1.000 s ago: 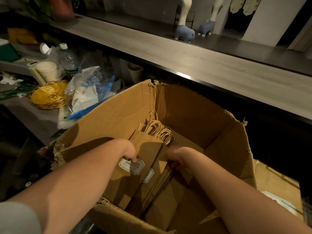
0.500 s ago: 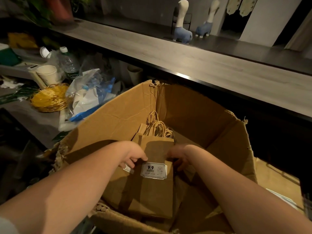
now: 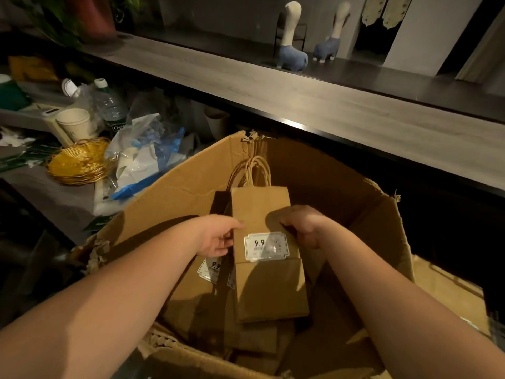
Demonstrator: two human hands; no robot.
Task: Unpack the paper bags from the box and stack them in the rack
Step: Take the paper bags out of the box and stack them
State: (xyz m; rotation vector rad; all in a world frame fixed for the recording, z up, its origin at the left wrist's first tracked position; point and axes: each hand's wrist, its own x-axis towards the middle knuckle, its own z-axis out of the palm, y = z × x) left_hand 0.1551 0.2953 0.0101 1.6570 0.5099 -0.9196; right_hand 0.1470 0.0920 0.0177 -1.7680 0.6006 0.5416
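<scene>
A big open cardboard box fills the lower middle of the head view. Inside it lie several flat brown paper bags with twisted paper handles and white 9.9 price labels. One bundle of paper bags stands upright above the rest, its label facing me. My left hand grips its left edge. My right hand grips its right edge, fingers curled behind the bundle. No rack is in view.
A long grey counter runs behind the box, with two blue long-necked figurines on it. To the left sit a gold wire basket, a paper cup, plastic bottles and crumpled plastic wrap.
The bundle of bags has been lifted from lying slanted in the box to upright and higher, now facing me. Both hands rose with it and moved onto its two side edges.
</scene>
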